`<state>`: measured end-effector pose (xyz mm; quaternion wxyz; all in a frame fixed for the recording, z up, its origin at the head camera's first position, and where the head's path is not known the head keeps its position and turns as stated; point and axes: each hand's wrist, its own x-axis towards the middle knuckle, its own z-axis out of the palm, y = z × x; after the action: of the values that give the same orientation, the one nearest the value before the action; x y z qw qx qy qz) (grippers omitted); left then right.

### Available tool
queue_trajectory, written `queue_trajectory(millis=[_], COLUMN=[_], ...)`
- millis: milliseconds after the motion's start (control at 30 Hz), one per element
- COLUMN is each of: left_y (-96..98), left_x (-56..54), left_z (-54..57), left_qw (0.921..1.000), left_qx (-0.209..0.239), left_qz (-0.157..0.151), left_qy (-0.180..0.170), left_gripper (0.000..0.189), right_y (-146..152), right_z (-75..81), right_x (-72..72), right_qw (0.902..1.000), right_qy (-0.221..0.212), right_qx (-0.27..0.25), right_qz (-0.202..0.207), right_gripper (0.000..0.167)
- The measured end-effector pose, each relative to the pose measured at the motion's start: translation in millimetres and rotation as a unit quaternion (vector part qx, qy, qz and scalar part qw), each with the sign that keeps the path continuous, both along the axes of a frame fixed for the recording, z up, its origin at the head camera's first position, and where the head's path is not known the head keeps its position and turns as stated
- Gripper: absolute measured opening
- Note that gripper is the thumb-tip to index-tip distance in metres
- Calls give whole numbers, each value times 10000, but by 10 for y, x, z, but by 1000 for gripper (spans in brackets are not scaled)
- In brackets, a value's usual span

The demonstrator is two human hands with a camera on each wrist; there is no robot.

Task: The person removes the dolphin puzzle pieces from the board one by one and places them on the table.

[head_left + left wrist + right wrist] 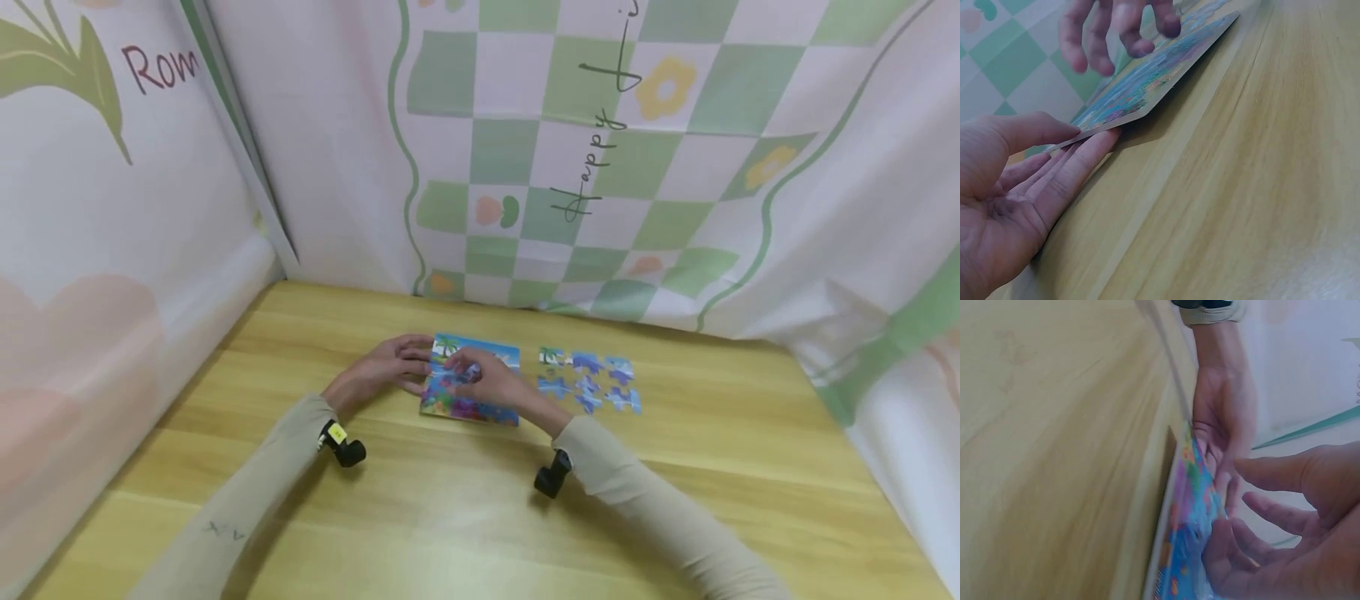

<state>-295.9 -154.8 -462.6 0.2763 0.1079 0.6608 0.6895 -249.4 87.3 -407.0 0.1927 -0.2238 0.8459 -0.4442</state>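
A puzzle board [442,406] printed with a colourful beach and sea picture lies on the table in the head view. My left hand [382,367] holds its left edge; in the left wrist view the thumb is on top and fingers are beneath the board [1129,97], whose near edge is raised off the wood. Over the middle of the board hovers my right hand [491,382], fingers bent and spread. In the right wrist view, thumb and fingers of the right hand [1297,519] are apart, with nothing visible between them. The right hand covers part of the picture.
To the right of the board, several loose jigsaw pieces [587,385] lie grouped on the wooden table [450,500], one showing a palm tree. A checked green and white curtain [570,208] hangs at the table's far edge, with another printed curtain [112,250] on the left.
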Motion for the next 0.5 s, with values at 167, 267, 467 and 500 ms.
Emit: queue_trajectory(millis=[167,267,467,500], left_y=[-13,-26,-35,-38], left_x=[27,31,18,16], left_z=[-8,-14,-38,-42], left_qw=[10000,9997,9992,9992], left_qx=[20,-22,-4,2], left_qz=[-39,-124,-223,-215], left_qy=[47,201,332,328], left_gripper=[69,68,69,69], right_y=[-91,-140,-179,-183], right_z=[-120,-177,-202,-199], right_x=[43,53,49,48], right_qw=[9988,9968,9950,9955], right_qy=[326,610,828,782], right_qx=[301,430,457,445], right_qz=[-209,-274,-324,-309], right_gripper=[46,48,44,44])
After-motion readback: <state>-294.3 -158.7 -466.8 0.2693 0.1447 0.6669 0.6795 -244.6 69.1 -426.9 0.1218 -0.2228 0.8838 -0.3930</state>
